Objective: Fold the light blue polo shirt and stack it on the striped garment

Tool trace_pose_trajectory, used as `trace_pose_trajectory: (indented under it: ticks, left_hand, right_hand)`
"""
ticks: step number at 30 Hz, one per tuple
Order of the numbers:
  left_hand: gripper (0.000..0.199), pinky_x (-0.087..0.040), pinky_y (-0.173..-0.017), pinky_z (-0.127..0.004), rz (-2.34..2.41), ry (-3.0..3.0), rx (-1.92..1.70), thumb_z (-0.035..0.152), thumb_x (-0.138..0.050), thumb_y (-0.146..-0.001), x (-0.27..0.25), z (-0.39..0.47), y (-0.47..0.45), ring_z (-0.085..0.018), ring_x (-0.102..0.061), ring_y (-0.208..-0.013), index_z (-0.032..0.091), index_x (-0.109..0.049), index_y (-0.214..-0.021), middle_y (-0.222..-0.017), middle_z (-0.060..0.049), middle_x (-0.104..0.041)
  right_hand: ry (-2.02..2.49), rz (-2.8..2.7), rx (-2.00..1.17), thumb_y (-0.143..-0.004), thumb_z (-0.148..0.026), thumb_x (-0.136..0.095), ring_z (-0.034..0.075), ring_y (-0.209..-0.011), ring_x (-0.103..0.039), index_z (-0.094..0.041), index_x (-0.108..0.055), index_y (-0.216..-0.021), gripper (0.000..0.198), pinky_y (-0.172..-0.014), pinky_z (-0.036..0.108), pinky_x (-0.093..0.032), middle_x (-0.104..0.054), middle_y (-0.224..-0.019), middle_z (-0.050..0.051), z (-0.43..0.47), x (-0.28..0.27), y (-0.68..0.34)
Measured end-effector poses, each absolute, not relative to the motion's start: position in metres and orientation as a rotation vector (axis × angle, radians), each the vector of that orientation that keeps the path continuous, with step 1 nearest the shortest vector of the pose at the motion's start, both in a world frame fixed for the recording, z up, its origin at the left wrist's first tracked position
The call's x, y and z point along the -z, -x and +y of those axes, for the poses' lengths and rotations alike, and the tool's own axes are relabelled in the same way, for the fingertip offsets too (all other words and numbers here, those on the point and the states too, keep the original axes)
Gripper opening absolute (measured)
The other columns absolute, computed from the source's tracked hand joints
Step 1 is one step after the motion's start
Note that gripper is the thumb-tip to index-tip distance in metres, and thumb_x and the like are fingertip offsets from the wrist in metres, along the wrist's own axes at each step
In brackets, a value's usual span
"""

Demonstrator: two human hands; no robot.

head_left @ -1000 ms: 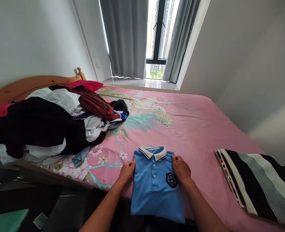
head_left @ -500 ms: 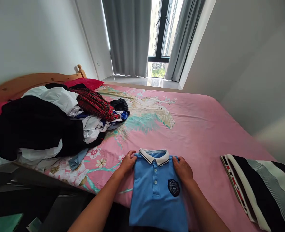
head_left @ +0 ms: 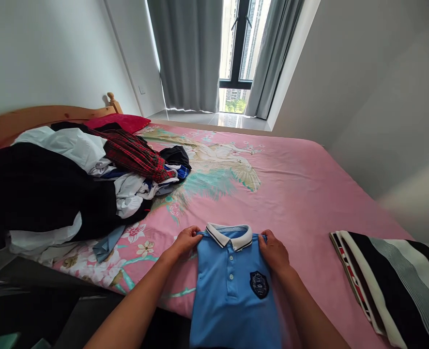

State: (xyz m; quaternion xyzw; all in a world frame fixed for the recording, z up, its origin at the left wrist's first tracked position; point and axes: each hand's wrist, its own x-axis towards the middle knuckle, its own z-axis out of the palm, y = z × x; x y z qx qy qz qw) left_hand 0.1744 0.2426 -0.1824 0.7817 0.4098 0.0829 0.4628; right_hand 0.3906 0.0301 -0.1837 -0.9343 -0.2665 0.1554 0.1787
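Note:
A light blue polo shirt (head_left: 218, 305) lies face up at the near edge of the bed, its sides folded in to a narrow shape. It has a white collar with dark stripes, a short button placket and a dark crest on the chest. My left hand (head_left: 185, 241) pinches the shirt's shoulder left of the collar. On the other shoulder, right of the collar, my right hand (head_left: 274, 251) grips the cloth between thumb and fingers. The shirt's lower end runs to the bottom of the view.
A heap of loose clothes (head_left: 54, 189), black, white and red plaid, covers the bed's left side. Folded striped fabric (head_left: 392, 281) lies stacked at the right. The pink flowered bedsheet (head_left: 301, 194) stretches back toward a window (head_left: 236, 58) with grey curtains (head_left: 187, 58).
My left hand has shifted slightly left, with the shirt's shoulder drawn outward in its fingers. The view has turned a little, so the bed and clothes sit slightly further left.

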Motion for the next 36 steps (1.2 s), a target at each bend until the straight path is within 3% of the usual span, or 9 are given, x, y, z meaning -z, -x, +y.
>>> trace_pose_trajectory:
  ticks: [7,11,14,16,19,23,28,33,36]
  left_hand:
    - [0.017,-0.039,-0.061,-0.022,1.166,-2.082,-0.375,0.023,-0.053,-0.076,0.18,0.237,-0.167,-0.014,-0.056,-0.065,0.019,-0.062,-0.089,-0.067,0.001,-0.059]
    - [0.022,-0.041,-0.082,-0.026,1.136,-2.208,-0.505,0.03,-0.045,-0.085,0.164,0.233,-0.183,-0.016,-0.057,-0.088,0.018,-0.062,-0.093,-0.091,-0.005,-0.063]
    - [0.023,-0.035,-0.095,-0.028,1.01,-2.323,-0.489,0.035,-0.047,-0.086,0.153,0.229,-0.211,-0.018,-0.053,-0.103,0.02,-0.065,-0.089,-0.101,-0.006,-0.063]
    - [0.023,-0.034,-0.096,-0.031,0.999,-2.37,-0.434,0.037,-0.053,-0.083,0.151,0.226,-0.227,-0.022,-0.051,-0.104,0.02,-0.067,-0.087,-0.1,-0.008,-0.063]
    - [0.02,-0.036,-0.092,-0.036,1.059,-2.403,-0.348,0.032,-0.06,-0.075,0.154,0.225,-0.236,-0.025,-0.051,-0.102,0.019,-0.068,-0.088,-0.099,-0.01,-0.063]
    - [0.031,-0.037,-0.09,-0.033,1.083,-2.416,-0.288,0.019,-0.058,-0.068,0.163,0.223,-0.22,-0.023,-0.053,-0.1,0.021,-0.067,-0.098,-0.1,-0.007,-0.064]
    - [0.027,-0.036,-0.092,-0.031,1.037,-2.439,-0.294,0.024,-0.055,-0.071,0.167,0.218,-0.201,-0.022,-0.052,-0.102,0.023,-0.071,-0.093,-0.101,-0.005,-0.063]
    - [0.051,-0.035,-0.097,-0.033,0.93,-2.451,-0.481,0.016,-0.054,-0.068,0.169,0.217,-0.194,-0.022,-0.048,-0.11,0.026,-0.062,-0.117,-0.12,-0.005,-0.056]
    - [0.031,-0.035,-0.096,-0.033,0.836,-2.45,-0.418,0.018,-0.053,-0.073,0.167,0.217,-0.193,-0.021,-0.051,-0.106,0.029,-0.072,-0.095,-0.108,-0.003,-0.062]
  right_hand:
    - [2.597,-0.706,-0.27,-0.086,-0.042,-0.041,0.021,-0.091,-0.056,-0.023,-0.054,-0.102,0.027,-0.072,0.031,-0.04,-0.06,-0.102,0.006,0.024,0.187,-0.39]
    - [2.331,-1.013,0.036,-0.086,-0.032,-0.043,0.018,-0.1,-0.051,-0.02,-0.058,-0.099,0.022,-0.091,0.029,-0.035,-0.06,-0.103,0.005,0.037,0.173,-0.382]
    - [2.281,-1.228,0.004,-0.087,-0.026,-0.044,0.019,-0.108,-0.047,-0.022,-0.06,-0.103,0.023,-0.095,0.03,-0.032,-0.061,-0.109,0.004,0.062,0.158,-0.375]
    - [2.363,-1.309,-0.089,-0.085,-0.022,-0.046,0.02,-0.111,-0.045,-0.024,-0.06,-0.108,0.027,-0.092,0.032,-0.032,-0.06,-0.112,0.004,0.079,0.152,-0.373]
    - [2.461,-1.35,-0.197,-0.08,-0.018,-0.05,0.022,-0.103,-0.048,-0.023,-0.063,-0.099,0.023,-0.085,0.032,-0.034,-0.063,-0.102,0.005,0.093,0.152,-0.375]
    - [2.402,-1.3,-0.099,-0.084,-0.02,-0.045,0.019,-0.095,-0.05,-0.023,-0.061,-0.093,0.018,-0.083,0.03,-0.032,-0.062,-0.097,0.004,0.083,0.164,-0.377]
    - [2.336,-1.134,-0.018,-0.084,-0.017,-0.041,0.017,-0.094,-0.049,-0.021,-0.058,-0.095,0.02,-0.085,0.028,-0.031,-0.059,-0.097,0.004,0.065,0.181,-0.371]
    - [2.324,-1.089,-0.03,-0.082,-0.017,-0.041,0.018,-0.095,-0.049,-0.021,-0.058,-0.094,0.021,-0.086,0.028,-0.032,-0.059,-0.097,0.004,0.065,0.183,-0.371]
    - [2.317,-1.05,-0.04,-0.082,-0.018,-0.041,0.018,-0.095,-0.05,-0.021,-0.059,-0.094,0.021,-0.085,0.028,-0.032,-0.06,-0.097,0.003,0.068,0.181,-0.371]
